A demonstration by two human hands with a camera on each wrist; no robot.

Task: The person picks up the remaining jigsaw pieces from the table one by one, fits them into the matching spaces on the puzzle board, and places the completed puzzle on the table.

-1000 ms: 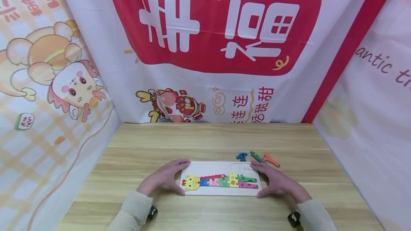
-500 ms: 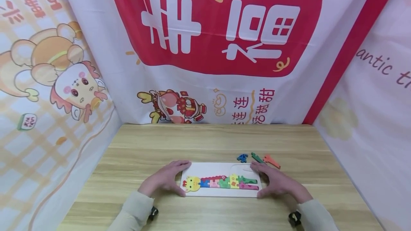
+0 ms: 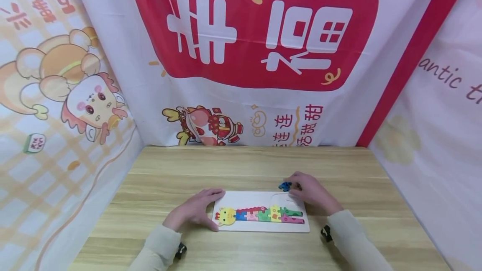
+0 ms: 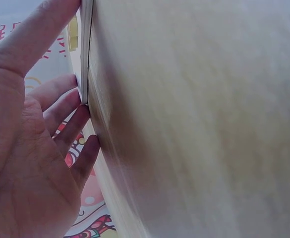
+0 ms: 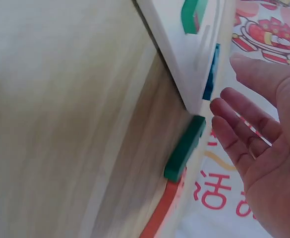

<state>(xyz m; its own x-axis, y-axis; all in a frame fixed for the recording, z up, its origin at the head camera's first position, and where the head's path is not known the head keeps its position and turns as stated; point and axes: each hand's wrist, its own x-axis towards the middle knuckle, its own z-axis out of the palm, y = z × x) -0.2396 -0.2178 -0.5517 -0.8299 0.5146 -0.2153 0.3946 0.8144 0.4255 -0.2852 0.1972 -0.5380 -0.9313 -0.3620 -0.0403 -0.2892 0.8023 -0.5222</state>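
Note:
A white puzzle board (image 3: 248, 195) with a colourful giraffe of joined pieces lies on the wooden table. My left hand (image 3: 197, 209) holds the board's left end, thumb at the near corner and fingers at the far one. In the left wrist view its fingertips (image 4: 87, 141) meet the board's edge and the tabletop. My right hand (image 3: 308, 189) is over the board's far right corner, fingers apart, close to a loose blue puzzle piece (image 3: 285, 186). The right wrist view shows a green piece (image 5: 184, 151) and an orange-red piece (image 5: 160, 213) beside the board, near that hand.
The wooden table (image 3: 241, 164) reaches back to a white and red printed cloth (image 3: 252, 66). Printed cloths also hang at the left and right sides. A black strap (image 3: 180, 250) shows at the left wrist, another black strap (image 3: 326, 233) at the right.
My right hand has left the board's right end and moved up and leftward to the loose pieces, hiding the green and orange-red ones in the head view. The left hand stays on the board.

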